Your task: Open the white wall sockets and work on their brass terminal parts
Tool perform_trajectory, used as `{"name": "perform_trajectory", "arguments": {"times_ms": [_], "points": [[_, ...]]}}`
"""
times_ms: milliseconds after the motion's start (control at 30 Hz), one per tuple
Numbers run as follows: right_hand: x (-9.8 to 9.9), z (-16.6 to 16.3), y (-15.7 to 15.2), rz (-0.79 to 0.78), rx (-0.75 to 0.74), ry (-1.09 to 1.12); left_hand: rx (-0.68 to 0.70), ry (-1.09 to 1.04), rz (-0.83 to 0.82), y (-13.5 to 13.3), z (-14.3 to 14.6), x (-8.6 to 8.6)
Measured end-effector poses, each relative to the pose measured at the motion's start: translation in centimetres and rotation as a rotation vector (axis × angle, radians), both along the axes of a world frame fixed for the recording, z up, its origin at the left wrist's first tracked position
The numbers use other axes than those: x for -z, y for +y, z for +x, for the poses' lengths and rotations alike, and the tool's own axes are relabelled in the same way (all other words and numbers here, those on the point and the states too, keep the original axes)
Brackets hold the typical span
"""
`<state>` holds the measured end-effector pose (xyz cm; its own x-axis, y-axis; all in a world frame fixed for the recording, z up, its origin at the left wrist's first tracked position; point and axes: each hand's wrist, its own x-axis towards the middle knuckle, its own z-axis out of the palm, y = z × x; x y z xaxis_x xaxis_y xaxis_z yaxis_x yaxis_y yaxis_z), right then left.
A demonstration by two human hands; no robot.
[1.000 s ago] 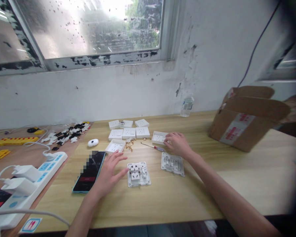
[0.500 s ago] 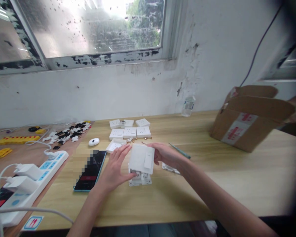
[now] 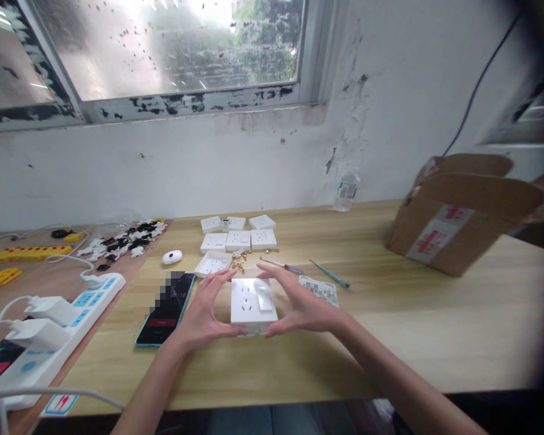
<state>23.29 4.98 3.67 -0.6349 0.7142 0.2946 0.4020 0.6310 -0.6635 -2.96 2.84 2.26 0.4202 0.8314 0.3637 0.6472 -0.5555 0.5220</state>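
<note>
A white wall socket (image 3: 246, 305) with a rocker switch lies face up on the table between both my hands. My left hand (image 3: 205, 311) grips its left side, the thumb at the front edge and the fingers at the back. On the other side, my right hand (image 3: 301, 305) holds it the same way, thumb at the near right corner. The faceplate sits over the base, whose lower rim shows at the front. Beyond the hands lie small brass parts (image 3: 238, 263) and an upturned white socket cover (image 3: 213, 264).
Several white sockets (image 3: 238, 240) stand in rows behind. Two screwdrivers (image 3: 330, 273) and a white slotted plate (image 3: 320, 290) lie to the right. On the left are a phone (image 3: 165, 311), a white case (image 3: 172, 257) and a power strip (image 3: 72, 338). A cardboard box (image 3: 453, 217) stands far right.
The faceplate, tilted above the base in my right hand before, now lies level over it. My right hand has come down to the right side, and my left hand now grips the left side.
</note>
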Motion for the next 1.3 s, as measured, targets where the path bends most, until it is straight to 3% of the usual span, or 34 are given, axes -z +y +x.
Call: {"name": "perform_trajectory", "arguments": {"times_ms": [467, 700, 900, 1300], "points": [[1.7, -0.5, -0.3, 0.011, 0.02, -0.069, 0.095, 0.217, -0.022, -0.1, 0.0, 0.3], [1.3, -0.4, 0.0, 0.009, -0.108, -0.118, 0.1, 0.242, -0.038, -0.2, 0.1, 0.5], [1.0, 0.2, -0.3, -0.007, -0.026, -0.109, 0.11, 0.227, -0.041, -0.2, 0.5, 0.6], [0.7, 0.5, -0.6, -0.021, -0.028, -0.232, 0.125, 0.258, -0.076, -0.1, 0.6, 0.9]]}}
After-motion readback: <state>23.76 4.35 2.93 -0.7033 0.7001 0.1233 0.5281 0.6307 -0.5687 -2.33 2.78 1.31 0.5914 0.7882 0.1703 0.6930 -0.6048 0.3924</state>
